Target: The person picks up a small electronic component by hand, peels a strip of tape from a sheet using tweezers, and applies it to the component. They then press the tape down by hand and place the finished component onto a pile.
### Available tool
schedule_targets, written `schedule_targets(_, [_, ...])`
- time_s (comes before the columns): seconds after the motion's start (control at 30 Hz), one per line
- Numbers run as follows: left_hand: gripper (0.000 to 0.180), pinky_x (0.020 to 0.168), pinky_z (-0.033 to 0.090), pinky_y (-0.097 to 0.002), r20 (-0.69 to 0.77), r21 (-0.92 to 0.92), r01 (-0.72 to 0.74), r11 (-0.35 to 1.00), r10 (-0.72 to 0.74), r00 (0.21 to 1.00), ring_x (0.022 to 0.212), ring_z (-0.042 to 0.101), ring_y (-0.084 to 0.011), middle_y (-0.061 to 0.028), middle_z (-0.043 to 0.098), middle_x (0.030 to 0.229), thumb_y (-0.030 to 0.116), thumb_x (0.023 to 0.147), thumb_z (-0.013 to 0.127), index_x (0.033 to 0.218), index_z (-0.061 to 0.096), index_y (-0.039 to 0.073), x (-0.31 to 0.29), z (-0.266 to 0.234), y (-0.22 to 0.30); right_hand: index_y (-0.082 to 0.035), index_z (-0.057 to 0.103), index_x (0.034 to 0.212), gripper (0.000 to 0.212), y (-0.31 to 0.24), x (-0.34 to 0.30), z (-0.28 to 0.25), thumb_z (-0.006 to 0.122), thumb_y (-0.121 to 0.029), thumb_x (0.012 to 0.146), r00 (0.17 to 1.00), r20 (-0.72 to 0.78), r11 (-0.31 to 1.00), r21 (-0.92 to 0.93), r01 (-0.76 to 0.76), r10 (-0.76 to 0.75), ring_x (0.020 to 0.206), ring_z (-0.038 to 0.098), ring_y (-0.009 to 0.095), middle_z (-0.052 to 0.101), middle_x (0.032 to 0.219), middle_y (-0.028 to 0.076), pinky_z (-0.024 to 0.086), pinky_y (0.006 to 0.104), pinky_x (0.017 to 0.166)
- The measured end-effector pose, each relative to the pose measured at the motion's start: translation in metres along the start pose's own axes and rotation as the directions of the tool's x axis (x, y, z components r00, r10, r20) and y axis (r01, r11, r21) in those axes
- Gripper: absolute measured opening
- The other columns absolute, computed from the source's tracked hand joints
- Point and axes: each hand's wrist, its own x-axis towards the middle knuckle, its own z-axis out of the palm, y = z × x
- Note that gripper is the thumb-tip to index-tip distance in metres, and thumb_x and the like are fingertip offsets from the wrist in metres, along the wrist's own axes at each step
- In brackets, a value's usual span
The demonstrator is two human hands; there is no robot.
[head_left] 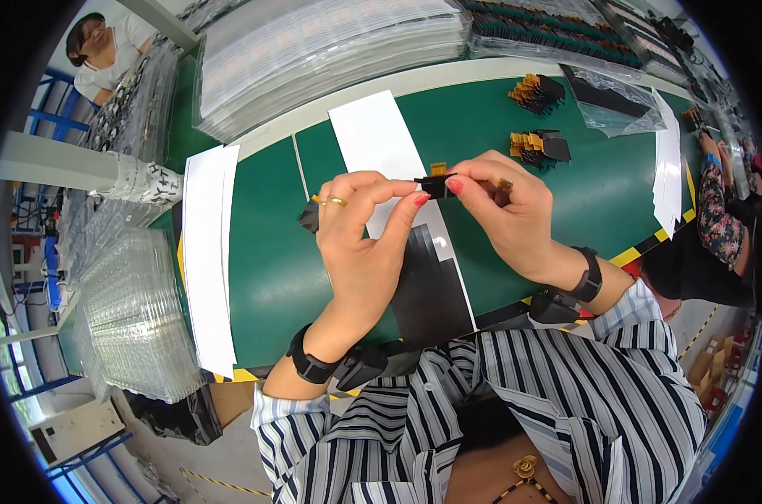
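Observation:
Above the middle of the green mat, a small black part with a gold flex-cable tab [436, 185] is pinched between both hands. My left hand [356, 231] grips its left end with thumb and forefinger. From the other side, the thumb and forefinger of my right hand [511, 210] hold its right end. A gold-brown bit [504, 186] shows at my right fingers; I cannot tell what it is. Beside my left knuckles is another black piece with an orange tab [310, 217], partly hidden. Under my hands lies a white sheet [372, 126], with a black sheet [427, 294] across its near end.
Two piles of black parts with gold tabs, a far pile [536, 94] and a nearer pile [542, 148], sit at the right. A clear bag [612, 105] lies beyond. White paper [209, 260] and stacked clear trays [137, 311] are left; more trays [330, 59] stand behind. Other people sit nearby.

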Motion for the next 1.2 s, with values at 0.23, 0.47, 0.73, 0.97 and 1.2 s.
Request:
schedule_targets(0.23, [0.011,0.067,0.04,-0.0211,0.138,-0.107,0.075,0.991,-0.06,0.989,0.078,0.05,-0.0108,-0.0043,0.055,0.085,-0.001,0.073,0.063,0.084,0.059,-0.001,0.001,-0.004,-0.008,0.001,0.059,0.085,0.007,0.001,-0.001,0.002,0.058,0.001,0.078,0.994,0.065,0.995,-0.038,0.087,-0.085,0.055,0.037,0.002,0.052,0.074,0.001,0.027,0.0171,0.045])
schedule_targets(0.47, [0.008,0.074,0.039,-0.0235,0.243,-0.299,0.298,0.906,-0.23,0.942,0.081,0.052,-0.0124,-0.0037,0.058,0.083,0.003,0.072,0.062,0.08,0.061,0.002,0.001,-0.002,-0.006,0.001,0.056,0.084,0.006,0.002,0.0,0.003,0.057,0.002,0.078,0.986,0.102,0.99,-0.039,0.136,-0.131,0.056,0.04,0.004,0.053,0.075,0.003,0.029,0.0184,0.046])
schedule_targets(0.73, [0.025,0.075,0.042,-0.0232,0.353,-0.403,0.459,0.792,-0.328,0.876,0.078,0.053,-0.0105,-0.0039,0.06,0.086,0.001,0.077,0.058,0.102,0.059,0.003,-0.001,0.006,-0.004,0.001,0.055,0.086,0.007,-0.002,0.021,-0.037,0.054,0.001,0.079,0.931,0.142,0.847,-0.386,0.365,-0.337,0.063,0.048,0.015,0.052,0.076,0.008,0.039,0.0245,0.057])
schedule_targets(0.97, [0.038,0.074,0.043,-0.0239,0.421,-0.271,0.432,0.86,-0.298,0.857,0.076,0.054,-0.0103,-0.0038,0.06,0.086,0.002,0.08,0.056,0.117,0.049,0.005,-0.005,0.007,-0.004,-0.001,0.056,0.089,0.011,0.027,0.035,-0.127,0.047,-0.001,0.083,0.988,0.147,0.828,-0.559,0.04,0.051,0.072,0.05,0.016,0.053,0.077,0.008,0.039,0.0232,0.067])
schedule_targets(1.2, [0.031,0.069,0.044,-0.0256,0.472,0.003,0.36,0.933,-0.319,0.822,0.074,0.054,-0.0147,-0.0064,0.059,0.086,0.003,0.077,0.058,0.108,0.053,0.003,0.002,-0.009,0.0,0.004,0.057,0.09,0.013,-0.004,0.027,-0.111,0.047,-0.004,0.085,0.973,-0.024,0.844,-0.503,0.185,-0.228,0.068,0.052,0.017,0.055,0.08,0.009,0.042,0.0259,0.064])
